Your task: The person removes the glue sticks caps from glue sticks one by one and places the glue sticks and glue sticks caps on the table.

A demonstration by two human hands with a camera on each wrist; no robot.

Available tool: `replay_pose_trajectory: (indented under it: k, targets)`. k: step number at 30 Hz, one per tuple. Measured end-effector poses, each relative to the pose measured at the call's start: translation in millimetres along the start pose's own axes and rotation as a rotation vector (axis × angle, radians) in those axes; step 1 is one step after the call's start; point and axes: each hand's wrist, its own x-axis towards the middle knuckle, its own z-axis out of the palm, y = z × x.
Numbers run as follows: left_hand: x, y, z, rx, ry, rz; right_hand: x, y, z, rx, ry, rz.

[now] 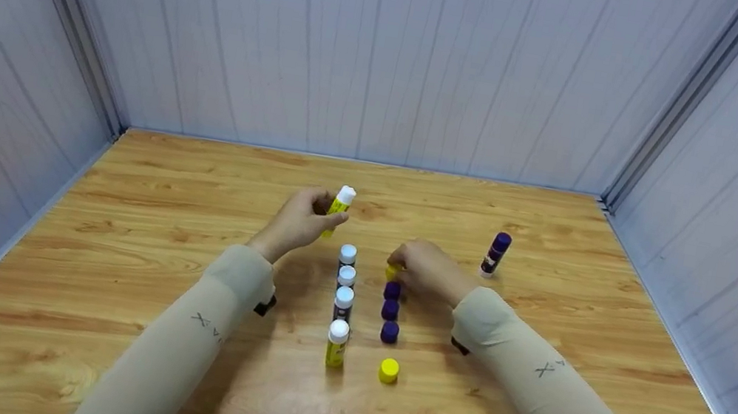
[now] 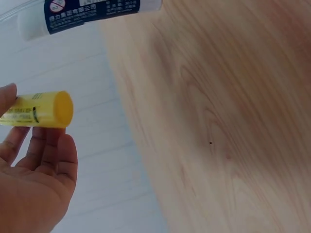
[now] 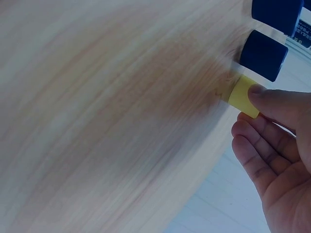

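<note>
My left hand grips an uncapped yellow glue stick, its white end pointing up, above the table beyond a row of other uncapped sticks. In the left wrist view, the stick's yellow base shows between thumb and fingers. My right hand pinches a yellow cap at the far end of a line of caps. The cap appears to be at the tabletop. Nearer to me in that line are three purple caps and another yellow cap.
Three dark glue sticks with white tops and one yellow glue stick stand in a row left of the caps. A capped purple glue stick stands at the right. Pale panel walls enclose the wooden table at the back and sides.
</note>
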Motion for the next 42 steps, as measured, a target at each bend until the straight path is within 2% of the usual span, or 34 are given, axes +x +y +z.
replay_pose_trajectory:
  k: [6,10,17,23,32,37,42]
  targets:
    - [0.3,-5.2,2.6,0.007,-0.015,-0.033,0,0,1,0.013,0.002,0.005]
    - [0.1,-9.1,4.7,0.034,-0.053,-0.058,0,0,1,-0.002,0.003,0.011]
    - [2.5,-18.6,11.1,0.129,-0.116,-0.014,2,0,2,-0.010,0.006,0.007]
    - [6.0,-25.4,15.7,0.142,-0.149,-0.009,1,-1,2,0.004,0.002,0.018]
    - [5.4,-25.3,20.2,0.104,-0.184,-0.024,0,-3,2,0.010,0.004,0.031]
    - [4.0,-25.6,22.0,0.117,-0.198,-0.032,0,-2,1,0.006,-0.002,0.017]
    - [2.6,-22.2,21.5,0.145,-0.205,-0.034,2,-2,0,-0.013,-0.027,0.038]
